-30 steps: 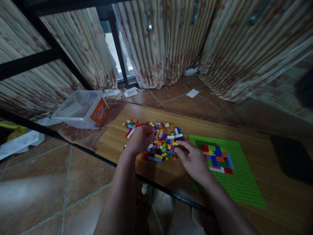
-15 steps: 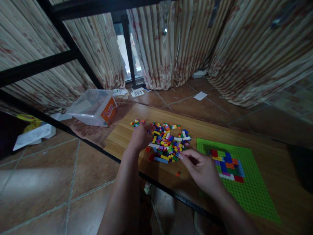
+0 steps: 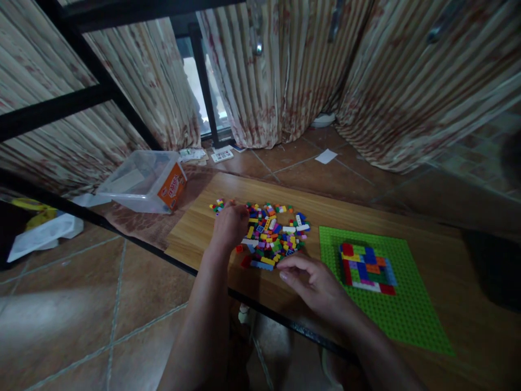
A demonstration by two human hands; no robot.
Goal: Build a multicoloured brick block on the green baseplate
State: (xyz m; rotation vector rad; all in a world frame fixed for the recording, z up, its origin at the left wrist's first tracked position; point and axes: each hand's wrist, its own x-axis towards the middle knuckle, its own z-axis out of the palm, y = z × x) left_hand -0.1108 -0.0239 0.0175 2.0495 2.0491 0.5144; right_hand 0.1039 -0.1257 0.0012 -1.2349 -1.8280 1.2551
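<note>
- Since the earlier frame, my right hand (image 3: 315, 282) has drawn back from the near edge of the loose bricks (image 3: 271, 233) and now hovers over bare wood, fingers loosely curled and pointing left; I cannot tell whether they pinch a small piece.
- From the head view, my left hand (image 3: 230, 225) rests on the left side of the brick pile, fingers bent down into the pieces, knuckles up. Whether it grips a brick I cannot tell, since the fingertips are hidden under the hand.
- Loose bricks lie spread on the wooden table (image 3: 203, 228), just right of my left fingers and just beyond my right fingertips, which stop short of the nearest blue and yellow pieces.
- A few stray bricks (image 3: 217, 205) sit just beyond my left hand, toward the far table edge.
- Right of the pile lies a green baseplate (image 3: 407, 315), flat on the table, carrying a block of joined bricks (image 3: 366, 266) in red, blue, orange and white; my right hand is near its left edge, not touching.
- On the floor to the left, a clear plastic tub (image 3: 140, 182) with an orange label stands tilted.
</note>
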